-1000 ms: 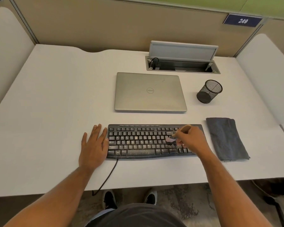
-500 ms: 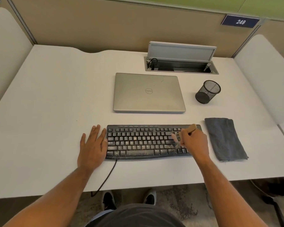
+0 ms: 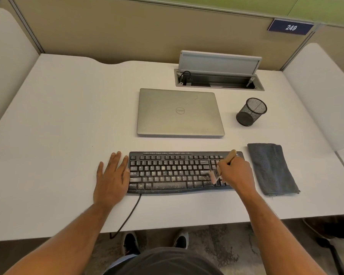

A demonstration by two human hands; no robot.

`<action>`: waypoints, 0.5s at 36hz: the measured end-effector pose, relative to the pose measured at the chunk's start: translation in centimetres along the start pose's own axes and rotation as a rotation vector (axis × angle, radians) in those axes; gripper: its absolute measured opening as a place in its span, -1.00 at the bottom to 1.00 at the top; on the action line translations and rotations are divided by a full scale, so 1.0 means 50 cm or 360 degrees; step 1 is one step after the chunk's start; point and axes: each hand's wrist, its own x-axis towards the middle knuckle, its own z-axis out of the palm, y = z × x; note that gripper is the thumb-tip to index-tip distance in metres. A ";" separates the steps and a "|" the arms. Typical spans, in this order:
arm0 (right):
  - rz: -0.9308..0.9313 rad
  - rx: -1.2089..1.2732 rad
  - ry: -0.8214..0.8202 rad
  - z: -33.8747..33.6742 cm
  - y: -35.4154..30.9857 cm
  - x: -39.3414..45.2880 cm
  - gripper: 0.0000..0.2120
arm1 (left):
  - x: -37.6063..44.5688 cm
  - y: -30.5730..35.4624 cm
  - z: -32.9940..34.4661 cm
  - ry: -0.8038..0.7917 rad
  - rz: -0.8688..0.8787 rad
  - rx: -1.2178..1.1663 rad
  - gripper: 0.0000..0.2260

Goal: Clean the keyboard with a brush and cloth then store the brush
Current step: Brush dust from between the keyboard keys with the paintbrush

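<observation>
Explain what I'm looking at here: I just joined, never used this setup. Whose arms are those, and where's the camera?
There is no machine: a person wears one camera on the head, looking down at their own arms. On the white desk lie a dusty black keyboard, a closed laptop, a mesh cup and a folded grey cloth. The left hand rests flat beside the keyboard's left end. The right hand grips a wooden-handled brush, bristles on the keys near the right side.
</observation>
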 end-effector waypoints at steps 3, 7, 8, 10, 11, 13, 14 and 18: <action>-0.0011 0.0123 0.0045 -0.002 -0.004 -0.001 -0.56 | -0.001 -0.001 0.001 0.0003 -0.0003 -0.0003 -0.43; -0.0046 0.0130 0.0023 0.009 -0.008 -0.010 -0.52 | -0.001 -0.001 0.001 0.0001 -0.0001 0.0009 -0.44; -0.0044 0.0115 -0.0004 0.012 -0.005 -0.009 -0.52 | -0.001 -0.002 0.001 0.0001 -0.0002 0.0010 -0.44; -0.0045 0.0081 -0.0063 0.013 0.000 -0.006 -0.55 | -0.001 -0.002 0.002 0.0003 0.0000 0.0017 -0.44; -0.0049 0.0045 -0.0091 0.011 0.001 -0.004 -0.56 | -0.001 -0.002 0.002 0.0004 0.0003 0.0019 -0.44; -0.0078 -0.0041 -0.0109 0.004 -0.001 -0.001 -0.56 | -0.001 -0.002 0.002 0.0007 0.0005 0.0011 -0.44; -0.0093 -0.0070 -0.0098 0.002 -0.004 0.000 -0.55 | -0.001 -0.002 0.002 0.0009 0.0004 0.0007 -0.44; -0.0101 0.0023 0.0012 0.002 -0.013 -0.003 -0.53 | -0.001 -0.003 0.003 0.0005 0.0005 0.0018 -0.44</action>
